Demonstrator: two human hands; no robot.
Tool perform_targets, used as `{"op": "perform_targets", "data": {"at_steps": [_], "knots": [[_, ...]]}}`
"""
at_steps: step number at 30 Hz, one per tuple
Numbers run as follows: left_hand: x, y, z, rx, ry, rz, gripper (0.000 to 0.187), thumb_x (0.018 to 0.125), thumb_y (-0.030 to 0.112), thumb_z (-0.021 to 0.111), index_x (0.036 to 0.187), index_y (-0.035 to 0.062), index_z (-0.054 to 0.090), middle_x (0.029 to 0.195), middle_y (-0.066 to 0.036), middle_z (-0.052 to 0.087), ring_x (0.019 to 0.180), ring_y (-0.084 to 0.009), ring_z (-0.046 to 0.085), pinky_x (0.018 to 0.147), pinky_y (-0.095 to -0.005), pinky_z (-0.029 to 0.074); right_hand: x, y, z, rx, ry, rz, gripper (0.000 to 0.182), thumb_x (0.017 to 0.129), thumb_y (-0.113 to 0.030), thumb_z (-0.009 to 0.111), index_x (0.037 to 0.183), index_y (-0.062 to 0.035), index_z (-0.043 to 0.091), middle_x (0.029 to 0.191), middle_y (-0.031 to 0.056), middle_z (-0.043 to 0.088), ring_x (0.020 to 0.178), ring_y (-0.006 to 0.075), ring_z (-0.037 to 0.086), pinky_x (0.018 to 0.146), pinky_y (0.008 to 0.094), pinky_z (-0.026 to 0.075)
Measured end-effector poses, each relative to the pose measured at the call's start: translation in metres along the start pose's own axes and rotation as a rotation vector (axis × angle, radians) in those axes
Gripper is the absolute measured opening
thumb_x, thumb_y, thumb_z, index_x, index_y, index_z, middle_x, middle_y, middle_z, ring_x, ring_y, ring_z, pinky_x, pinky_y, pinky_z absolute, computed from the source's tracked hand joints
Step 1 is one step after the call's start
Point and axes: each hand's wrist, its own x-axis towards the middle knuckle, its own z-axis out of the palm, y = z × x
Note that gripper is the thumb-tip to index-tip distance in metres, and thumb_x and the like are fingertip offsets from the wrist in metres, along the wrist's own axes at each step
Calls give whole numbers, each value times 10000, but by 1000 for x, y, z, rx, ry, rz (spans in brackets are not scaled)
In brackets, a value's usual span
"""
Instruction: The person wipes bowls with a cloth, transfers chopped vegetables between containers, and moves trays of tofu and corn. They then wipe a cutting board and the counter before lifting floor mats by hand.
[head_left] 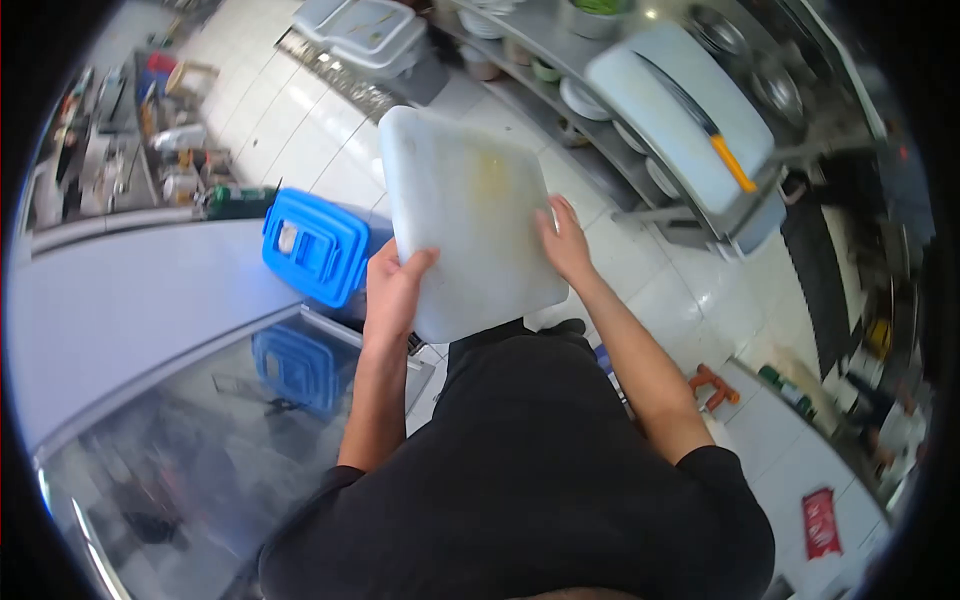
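I hold a thick white cutting board (470,210) flat in front of my chest, its top faintly stained yellow. My left hand (393,290) grips the board's near left edge, fingers curled over the top. My right hand (565,240) clasps the right edge with the fingers spread on the surface. Below the board lies the white tiled floor (690,290).
A blue lidded container (315,245) stands to the left by a steel counter (130,290). On the right a steel rack (700,215) carries another white board (680,110) with an orange-handled knife (735,165), and bowls on lower shelves. White lidded tubs (365,30) stand beyond.
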Motion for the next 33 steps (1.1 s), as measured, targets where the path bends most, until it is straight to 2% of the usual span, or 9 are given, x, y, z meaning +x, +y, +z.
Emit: {"op": "perform_targets", "data": {"at_steps": [4,8,12,14,20,24,28,30,33], "knots": [[19,3,-55,-48,201,62,263,885,98,626,1092,-56,680,931,-59,686,808,-139,622,738,-307,493,41,-224,59,341,-361,-695,574,1046,-371,498,1517,-53,413,1564,195,400,1438,326,401,1189,442,307],[30,14,-109,-82,346,82,258,895,74,634,1118,-49,678,965,-72,698,830,-137,632,767,-299,501,102,-281,136,211,-438,-1215,618,1067,-475,408,1562,-106,378,1612,176,343,1489,352,320,1222,462,224],[37,36,-147,-241,469,94,310,893,86,646,1169,-53,671,1023,-93,719,876,-139,653,807,-290,508,225,-158,215,-75,-475,-589,623,1065,-483,403,1505,-46,452,1559,219,416,1482,375,326,1236,433,217],[48,45,-164,-276,543,107,311,889,83,649,1167,-55,673,1018,-91,722,873,-139,656,807,-292,509,279,-135,209,-544,-601,141,761,1002,-589,431,1390,59,528,1439,270,528,1373,399,473,1166,443,348],[127,66,-206,-323,707,121,290,892,87,665,1145,-54,678,993,-88,720,842,-134,654,785,-282,511,296,-281,267,107,-657,-464,669,1032,-473,487,1454,46,462,1521,270,438,1463,377,363,1226,415,247],[200,81,-239,-349,751,83,287,893,89,669,1142,-54,684,1021,-90,725,863,-140,663,787,-279,515,271,-371,320,283,-822,-1237,611,1041,-349,514,1559,-64,360,1614,199,332,1502,331,302,1238,397,213],[252,104,-280,-354,889,7,307,878,77,665,1143,-77,683,1059,-127,716,899,-169,669,816,-294,513,389,-327,389,93,-858,-819,563,1024,-379,536,1470,-39,490,1523,217,456,1412,361,437,1172,467,332],[267,112,-294,-407,920,14,318,868,89,666,1130,-91,681,1047,-141,717,895,-183,676,824,-300,514,470,-298,411,-786,-885,-318,622,1017,-488,489,1335,41,567,1401,239,549,1282,363,559,1087,466,428],[307,120,-344,-447,948,9,320,867,98,663,1124,-93,682,1037,-140,719,890,-187,678,824,-301,515,524,-331,422,-606,-729,-399,665,1004,-483,512,1366,74,532,1483,268,471,1326,384,524,1112,464,417]]}}
